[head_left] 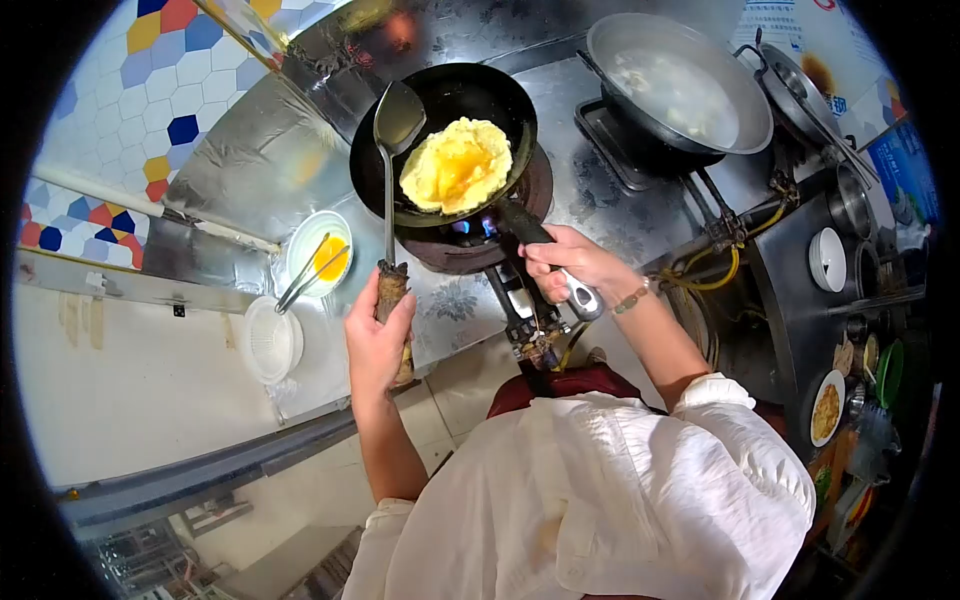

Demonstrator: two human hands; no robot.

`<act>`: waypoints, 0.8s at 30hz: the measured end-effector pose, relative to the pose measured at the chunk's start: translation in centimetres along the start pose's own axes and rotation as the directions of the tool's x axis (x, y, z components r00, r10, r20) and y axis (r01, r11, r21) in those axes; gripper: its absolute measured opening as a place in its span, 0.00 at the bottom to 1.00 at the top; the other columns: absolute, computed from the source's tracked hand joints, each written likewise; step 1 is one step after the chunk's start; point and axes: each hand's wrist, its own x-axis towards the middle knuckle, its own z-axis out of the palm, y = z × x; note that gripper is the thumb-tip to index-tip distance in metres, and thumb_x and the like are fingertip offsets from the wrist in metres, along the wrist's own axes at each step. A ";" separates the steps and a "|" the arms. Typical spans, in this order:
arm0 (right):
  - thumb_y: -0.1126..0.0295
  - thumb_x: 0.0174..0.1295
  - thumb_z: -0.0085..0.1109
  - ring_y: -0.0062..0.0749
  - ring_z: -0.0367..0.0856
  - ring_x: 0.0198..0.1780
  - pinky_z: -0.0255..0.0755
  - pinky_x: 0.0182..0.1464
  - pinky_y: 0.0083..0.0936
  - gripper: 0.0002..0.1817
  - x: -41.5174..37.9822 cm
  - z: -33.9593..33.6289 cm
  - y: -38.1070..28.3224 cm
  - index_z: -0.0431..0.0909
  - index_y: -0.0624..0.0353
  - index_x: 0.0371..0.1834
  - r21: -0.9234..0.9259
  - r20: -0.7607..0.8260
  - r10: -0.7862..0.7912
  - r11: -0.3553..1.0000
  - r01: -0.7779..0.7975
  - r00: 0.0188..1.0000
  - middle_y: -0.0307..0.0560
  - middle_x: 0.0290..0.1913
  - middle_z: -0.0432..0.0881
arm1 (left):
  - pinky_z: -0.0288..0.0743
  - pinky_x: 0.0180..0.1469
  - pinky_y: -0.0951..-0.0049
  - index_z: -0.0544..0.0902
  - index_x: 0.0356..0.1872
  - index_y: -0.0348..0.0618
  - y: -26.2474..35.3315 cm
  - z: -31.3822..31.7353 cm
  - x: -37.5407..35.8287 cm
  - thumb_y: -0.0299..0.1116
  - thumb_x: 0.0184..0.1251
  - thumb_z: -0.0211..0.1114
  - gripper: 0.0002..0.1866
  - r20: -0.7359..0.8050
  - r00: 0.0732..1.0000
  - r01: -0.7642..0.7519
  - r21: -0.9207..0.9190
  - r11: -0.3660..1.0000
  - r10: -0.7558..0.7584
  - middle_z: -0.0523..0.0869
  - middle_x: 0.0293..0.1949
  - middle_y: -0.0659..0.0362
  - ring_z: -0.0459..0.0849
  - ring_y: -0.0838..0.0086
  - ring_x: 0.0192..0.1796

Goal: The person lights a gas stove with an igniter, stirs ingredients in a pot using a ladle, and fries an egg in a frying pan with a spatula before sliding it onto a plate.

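My left hand [376, 335] is closed around the worn wooden handle of a long metal spatula [389, 190]. The spatula's blade rests over the left rim of a black frying pan [480, 90]. My right hand [575, 262] grips the pan's handle, black near the pan with a silvery end. Inside the pan lies a yellow egg [457, 166], pale and puffed at its edges and still glossy in the middle. The pan is tilted over a gas burner [532, 190] with blue flame showing under it.
A bowl [330, 232] with yolk-coloured liquid and chopsticks [300, 283] stands left, beside a white plastic basket [272, 340]. A large pot [680, 85] of cloudy, steaming liquid sits on the right burner. Yellow gas hoses [725, 272] run below it. A plate of food [826, 408] is far right.
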 end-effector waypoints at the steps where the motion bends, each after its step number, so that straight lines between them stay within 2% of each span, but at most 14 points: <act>1: 0.70 0.63 0.50 0.12 0.63 0.12 0.61 0.12 0.13 0.07 0.1 -0.7 0.7 0.66 0.62 0.33 -0.017 0.038 0.004 1.000 -0.003 0.999 0.33 0.19 0.67 | 0.65 0.23 0.84 0.67 0.58 0.29 -0.1 -0.1 -0.2 0.25 0.56 0.62 0.27 0.002 1.000 -0.004 0.007 1.000 0.004 0.77 0.27 0.65 0.70 0.86 0.22; 2: 0.69 0.63 0.50 0.10 0.62 0.13 0.59 0.11 0.11 0.08 -0.1 -1.2 0.8 0.67 0.63 0.38 -0.039 0.074 0.002 0.999 0.001 0.997 0.33 0.20 0.67 | 0.65 0.23 0.84 0.67 0.59 0.29 -0.3 -0.2 -0.3 0.25 0.56 0.62 0.27 -0.036 0.999 -0.003 0.038 0.999 0.004 0.76 0.27 0.65 0.70 0.86 0.22; 3: 0.72 0.63 0.49 0.16 0.62 0.11 0.58 0.12 0.16 0.07 -1.9 -0.9 -0.1 0.66 0.65 0.33 -0.004 0.012 0.037 0.999 -0.037 0.999 0.35 0.17 0.67 | 0.65 0.23 0.84 0.67 0.59 0.28 -0.4 -0.2 -0.5 0.25 0.56 0.62 0.28 -0.064 0.998 -0.001 0.065 0.998 0.005 0.76 0.27 0.65 0.69 0.86 0.23; 4: 0.72 0.63 0.49 0.16 0.61 0.11 0.58 0.12 0.16 0.07 -3.2 -0.9 -0.4 0.66 0.65 0.34 0.018 -0.003 0.120 0.993 -0.120 0.993 0.35 0.17 0.66 | 0.64 0.24 0.84 0.66 0.59 0.28 -0.4 -0.6 -0.8 0.25 0.57 0.62 0.28 -0.071 0.997 -0.004 0.176 0.984 0.017 0.75 0.27 0.65 0.69 0.86 0.23; 5: 0.71 0.63 0.50 0.15 0.61 0.11 0.58 0.12 0.16 0.07 -4.5 -1.3 -1.0 0.67 0.65 0.35 0.030 -0.026 0.196 0.980 -0.195 0.980 0.35 0.17 0.66 | 0.64 0.23 0.84 0.65 0.59 0.28 -1.6 -1.2 -0.8 0.26 0.58 0.62 0.28 -0.042 0.999 -0.012 0.116 0.993 0.017 0.75 0.26 0.65 0.69 0.86 0.22; 7: 0.72 0.62 0.50 0.16 0.62 0.13 0.57 0.13 0.16 0.07 -4.3 -0.5 0.1 0.66 0.59 0.28 -0.013 0.045 0.040 0.999 -0.039 0.998 0.35 0.15 0.64 | 0.65 0.23 0.84 0.65 0.59 0.28 -1.4 -0.6 -0.7 0.26 0.58 0.61 0.28 -0.043 0.999 0.004 -0.042 0.999 -0.006 0.75 0.26 0.64 0.69 0.85 0.22; 9: 0.70 0.63 0.50 0.16 0.61 0.14 0.56 0.14 0.16 0.11 -2.0 -0.4 1.7 0.63 0.57 0.23 0.014 -0.041 0.072 0.997 -0.072 0.997 0.35 0.15 0.63 | 0.65 0.23 0.84 0.65 0.59 0.28 -1.4 0.1 -0.8 0.26 0.58 0.61 0.27 -0.015 1.000 -0.002 -0.032 0.999 0.001 0.75 0.26 0.64 0.69 0.85 0.21; 11: 0.69 0.63 0.49 0.16 0.61 0.14 0.56 0.15 0.17 0.12 -0.7 -1.0 2.5 0.62 0.57 0.22 -0.029 -0.016 0.033 0.999 -0.034 0.999 0.34 0.15 0.62 | 0.65 0.22 0.84 0.65 0.59 0.28 -1.6 0.2 -0.6 0.25 0.58 0.61 0.27 -0.024 0.999 -0.028 -0.017 0.999 0.028 0.75 0.25 0.64 0.70 0.85 0.21; 13: 0.68 0.63 0.49 0.16 0.61 0.15 0.56 0.15 0.17 0.12 -0.8 -1.1 2.4 0.63 0.57 0.23 0.009 0.016 0.039 0.999 -0.040 0.999 0.34 0.15 0.62 | 0.65 0.23 0.84 0.65 0.59 0.27 -2.7 0.4 -0.5 0.25 0.58 0.60 0.27 -0.023 0.999 -0.024 0.069 0.997 0.026 0.75 0.26 0.64 0.69 0.85 0.21; 14: 0.68 0.63 0.49 0.17 0.61 0.15 0.56 0.16 0.18 0.12 -1.1 -1.0 2.4 0.62 0.57 0.23 0.007 -0.024 0.042 0.999 -0.041 0.999 0.34 0.15 0.62 | 0.65 0.24 0.84 0.65 0.59 0.26 -2.9 0.6 -0.4 0.25 0.58 0.60 0.27 -0.027 1.000 0.003 0.116 0.993 0.001 0.75 0.26 0.64 0.69 0.85 0.22; 15: 0.68 0.63 0.48 0.17 0.61 0.15 0.57 0.16 0.18 0.12 -1.4 -0.9 2.5 0.62 0.56 0.23 0.006 -0.065 0.045 0.999 -0.045 0.997 0.34 0.14 0.61 | 0.65 0.24 0.84 0.65 0.59 0.26 -3.5 0.8 -0.3 0.25 0.58 0.60 0.27 -0.024 1.000 0.005 0.117 0.993 -0.003 0.75 0.26 0.64 0.69 0.85 0.22; 17: 0.68 0.63 0.48 0.16 0.60 0.17 0.58 0.17 0.19 0.10 -1.1 -2.0 3.9 0.62 0.57 0.26 -0.019 0.012 0.081 0.997 -0.081 0.997 0.35 0.20 0.65 | 0.66 0.26 0.84 0.65 0.58 0.26 -4.7 1.3 0.0 0.24 0.58 0.60 0.27 -0.067 0.996 -0.044 0.126 0.991 0.053 0.75 0.26 0.64 0.69 0.85 0.24; 21: 0.69 0.62 0.48 0.16 0.62 0.19 0.64 0.21 0.20 0.07 -1.5 -0.7 3.7 0.63 0.56 0.28 -0.041 -0.057 0.074 0.996 -0.076 0.996 0.34 0.23 0.66 | 0.66 0.26 0.83 0.64 0.60 0.28 -5.1 2.0 0.1 0.23 0.58 0.59 0.27 -0.093 0.994 -0.058 0.075 0.996 0.065 0.75 0.27 0.64 0.69 0.85 0.24; 24: 0.59 0.65 0.48 0.20 0.66 0.21 0.69 0.24 0.22 0.13 -1.2 -1.5 4.3 0.67 0.59 0.36 -0.125 -0.043 0.073 0.989 -0.078 0.996 0.36 0.24 0.68 | 0.67 0.25 0.83 0.63 0.61 0.30 -3.8 2.6 -0.3 0.23 0.59 0.59 0.27 -0.090 0.996 -0.006 0.003 1.000 0.006 0.75 0.27 0.63 0.70 0.84 0.23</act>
